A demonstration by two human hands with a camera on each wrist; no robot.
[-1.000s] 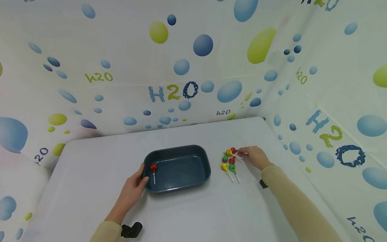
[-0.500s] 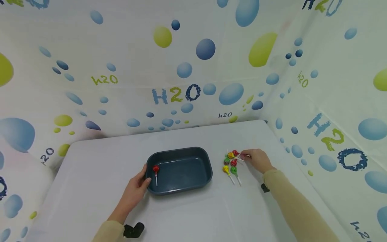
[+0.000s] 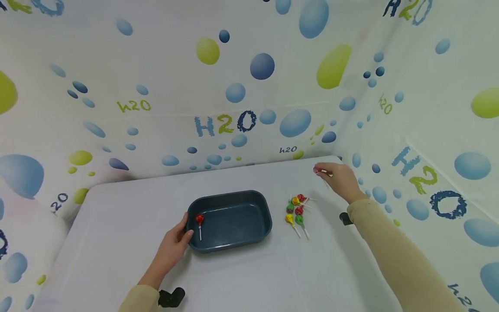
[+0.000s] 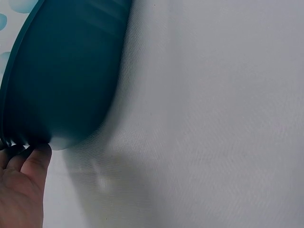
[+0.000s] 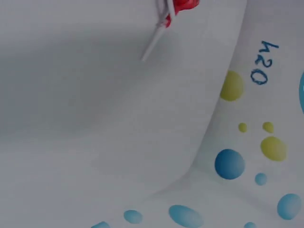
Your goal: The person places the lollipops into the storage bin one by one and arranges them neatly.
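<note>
My left hand [image 3: 177, 238] grips the left end of a dark blue-green rectangular tray [image 3: 234, 247], thumb at the front corner; the left wrist view shows its fingertips against the tray's wall [image 4: 66, 85]. One red lollipop [image 3: 199, 219] lies inside the tray near that end. Raised above the table at the right, my right hand [image 3: 341, 180] pinches a pinkish-red lollipop [image 3: 315, 170] by its head, with the white stick pointing down. Below and left of it, several red, yellow and green lollipops [image 3: 299, 211] lie in a cluster. The right wrist view catches a red lollipop [image 5: 185, 4] at its top edge.
A white table [image 3: 241, 281] carries everything. Behind and on the right stand curtain-like walls [image 3: 156, 130] with blue and green dots and H2O lettering. Black wrist-camera mounts [image 3: 171, 297] show by both wrists.
My right hand has lifted up and away from the cluster with a lollipop pinched in its fingers. The left hand and tray keep their place.
</note>
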